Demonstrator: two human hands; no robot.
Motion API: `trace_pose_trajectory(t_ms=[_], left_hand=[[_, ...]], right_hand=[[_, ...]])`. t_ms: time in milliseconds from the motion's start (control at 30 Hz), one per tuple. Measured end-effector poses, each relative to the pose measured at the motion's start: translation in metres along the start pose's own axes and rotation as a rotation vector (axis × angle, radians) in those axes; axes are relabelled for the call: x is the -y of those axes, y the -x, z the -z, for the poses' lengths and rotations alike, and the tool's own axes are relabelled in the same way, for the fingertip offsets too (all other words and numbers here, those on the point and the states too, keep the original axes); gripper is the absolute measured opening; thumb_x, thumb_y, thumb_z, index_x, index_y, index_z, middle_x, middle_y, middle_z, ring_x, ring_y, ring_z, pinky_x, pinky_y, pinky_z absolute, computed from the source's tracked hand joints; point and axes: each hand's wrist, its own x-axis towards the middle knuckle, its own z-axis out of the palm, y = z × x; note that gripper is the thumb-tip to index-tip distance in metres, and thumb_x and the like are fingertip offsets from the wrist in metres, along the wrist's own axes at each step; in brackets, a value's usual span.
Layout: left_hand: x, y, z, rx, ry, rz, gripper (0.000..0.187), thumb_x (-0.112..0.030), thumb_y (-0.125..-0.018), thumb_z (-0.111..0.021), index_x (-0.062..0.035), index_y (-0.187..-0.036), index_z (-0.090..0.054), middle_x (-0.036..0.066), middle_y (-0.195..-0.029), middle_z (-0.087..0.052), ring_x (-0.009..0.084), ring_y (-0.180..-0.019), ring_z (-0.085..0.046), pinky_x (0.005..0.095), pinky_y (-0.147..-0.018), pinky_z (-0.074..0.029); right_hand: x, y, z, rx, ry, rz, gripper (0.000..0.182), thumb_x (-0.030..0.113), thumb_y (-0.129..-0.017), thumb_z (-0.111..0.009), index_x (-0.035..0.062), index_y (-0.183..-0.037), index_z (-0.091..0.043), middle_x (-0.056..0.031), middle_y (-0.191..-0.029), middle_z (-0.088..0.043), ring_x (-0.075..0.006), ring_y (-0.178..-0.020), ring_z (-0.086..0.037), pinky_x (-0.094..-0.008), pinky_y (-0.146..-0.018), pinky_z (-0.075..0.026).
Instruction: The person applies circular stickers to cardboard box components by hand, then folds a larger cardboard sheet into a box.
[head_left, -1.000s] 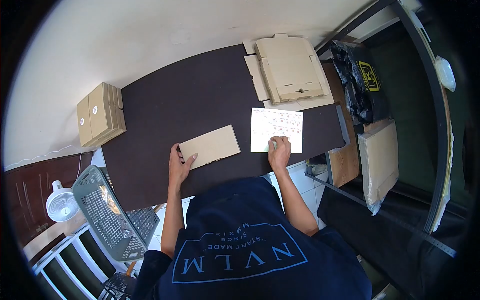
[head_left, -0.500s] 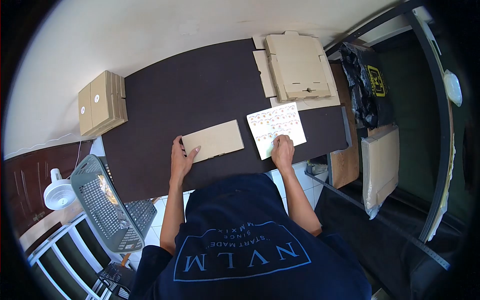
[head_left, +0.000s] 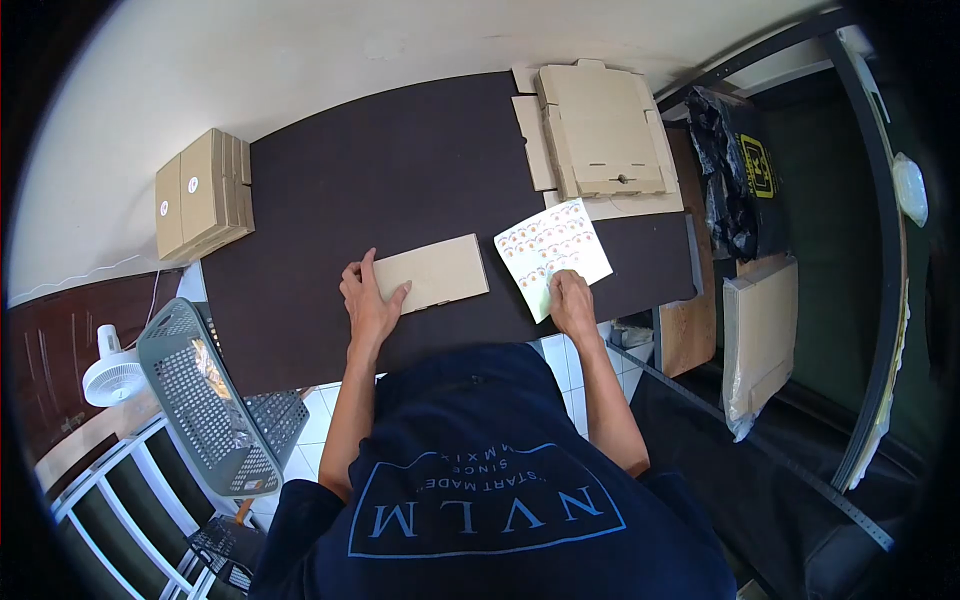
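Note:
A flat, closed cardboard box (head_left: 440, 272) lies on the dark table in front of me. My left hand (head_left: 373, 300) grips its left end, thumb over the top and the other fingers along the short side. To the right of the box is a white sticker sheet (head_left: 545, 245) printed with rows of small round orange and red stickers. My right hand (head_left: 571, 305) pinches at the sheet's lower right part with curled fingers. Whether a single sticker is between the fingertips is hidden. The lower part of the sheet looks bare and greenish.
Several stacked boxes with round stickers (head_left: 205, 195) stand at the table's left end. Flattened and folded cardboard boxes (head_left: 605, 130) are piled at the back right. A grey plastic basket (head_left: 200, 400) sits lower left, near a white fan (head_left: 113, 378). A black metal rack (head_left: 865, 150) rises on the right.
My left hand has shifted slightly up and over the box's left end, its index finger now stretched along that edge. My right hand stays at the sheet, which has tilted slightly.

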Motion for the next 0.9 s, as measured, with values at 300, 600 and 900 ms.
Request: trace_pose_trajectory(t_ms=[300,600,900], left_hand=[[-0.019,0.000,-0.001,-0.066,0.011,-0.090,0.074,-0.028,-0.084,-0.076,-0.0112,-0.146,-0.040,0.026,-0.143,-0.033,0.0432,-0.134,-0.032,0.0560,-0.107,-0.033],[0.003,-0.002,-0.001,0.093,-0.031,-0.158,0.068,-0.031,-0.081,-0.078,-0.0103,-0.140,-0.050,0.021,-0.147,-0.036,0.0403,-0.140,-0.028,0.0563,-0.109,-0.030],[0.011,0.005,-0.004,-0.200,0.098,-0.238,0.057,-0.024,-0.081,-0.077,-0.0095,-0.133,-0.056,0.019,-0.141,-0.043,0.0392,-0.138,-0.032,0.0524,-0.109,-0.031]], right_hand=[[-0.002,0.003,0.016,0.116,-0.084,0.112,0.012,0.007,-0.093,-0.053,-0.0037,-0.095,-0.058,-0.0252,-0.096,-0.062,-0.0438,-0.093,-0.059,-0.0461,-0.082,-0.047],[0.007,0.000,0.045,0.441,-0.352,-0.187,0.035,0.021,-0.102,-0.055,-0.0057,-0.124,-0.059,-0.0193,-0.120,-0.066,-0.0237,-0.110,-0.063,-0.0360,-0.095,-0.048],[0.076,-0.045,0.004,0.294,-0.484,0.119,0.010,0.008,-0.087,-0.068,0.0004,-0.087,-0.063,-0.0083,-0.088,-0.058,-0.0196,-0.084,-0.059,-0.0316,-0.074,-0.048]])
